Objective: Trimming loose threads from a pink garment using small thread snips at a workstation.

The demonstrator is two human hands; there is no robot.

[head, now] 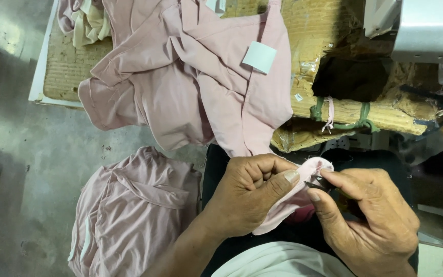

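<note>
My left hand [252,192] pinches a fold of the pink garment [195,87] between thumb and fingers, low and right of centre. The garment hangs down from the table to my lap, with a white label [259,56] on it. My right hand [370,220] holds a small dark tool [318,183], likely a thread snipper, whose tip touches the pinched pink edge [313,166]. Both hands meet over my dark lap.
A pile of pink garments [129,210] lies on the grey concrete floor [21,133] at lower left. The table [62,72] carries brown padding wrapped in tape, a dark cloth [352,77] and part of a grey sewing machine [426,31] at top right.
</note>
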